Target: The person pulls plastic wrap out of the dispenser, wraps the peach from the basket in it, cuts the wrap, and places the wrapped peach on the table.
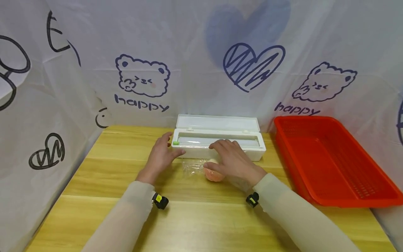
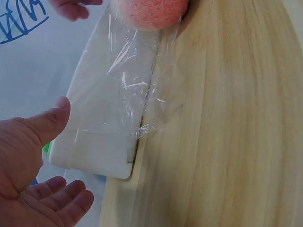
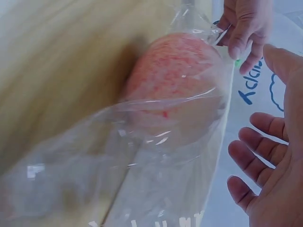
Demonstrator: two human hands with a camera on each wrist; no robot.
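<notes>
A round, pinkish-red fruit [image 1: 213, 175] sits on the pale wood-grain bench [image 1: 195, 224], just in front of a long white plastic film box [image 1: 198, 153] near the bench's back edge, whose lid [image 1: 217, 122] stands raised behind it. Thin, clear, wrinkled film [image 1: 192, 167] covers the fruit and spreads to both sides, over the box's front. The left hand [image 1: 160, 154] is at the box's left end, its grip slack and grasping nothing, thumb near the front corner; whether it touches the box I cannot tell. The right hand [image 1: 234, 161] hangs over the fruit and the box's front, its grip likewise released, fingers loosely bent around nothing. The work looks like covering the fruit with film, at an early stage. To do it well, the left hand should probably brace the box's end so that a pull on the film does not drag it along the bench, while the right draws the sheet smooth by its margin; handled by the middle, such thin film would likely bunch, cling to itself or tear. The fruit's round form may roll if nudged.
</notes>
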